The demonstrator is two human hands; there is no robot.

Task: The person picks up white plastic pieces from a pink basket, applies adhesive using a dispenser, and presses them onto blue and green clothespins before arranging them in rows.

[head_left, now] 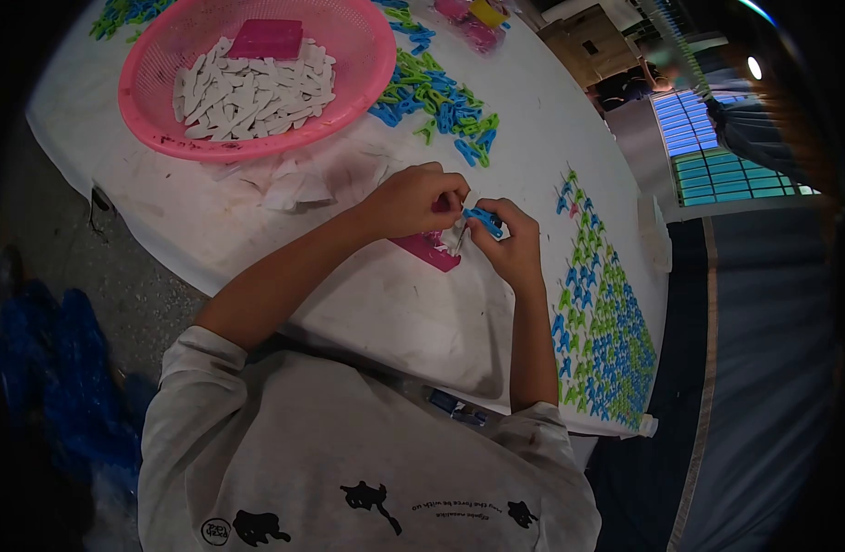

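Note:
In the head view, my right hand (pixel 512 247) is closed around a blue plastic clothespin (pixel 483 221). Close beside it, my left hand (pixel 421 201) has its fingers pinched at a small white strip (pixel 472 197) that touches the clothespin's end; the fingers partly cover the strip. Below both hands lies a pink tray (pixel 426 252) with white pieces in it, partly hidden by my left hand and wrist.
A pink basket (pixel 367 97) full of white strips (pixel 257 92) stands at the back left, a small pink box (pixel 268 39) on top. Behind it is a heap of blue and green clothespins (pixel 432 97). Rows of clothespins (pixel 597 313) cover the table's right side. Crumpled pale sheets (pixel 298 179) lie before the basket.

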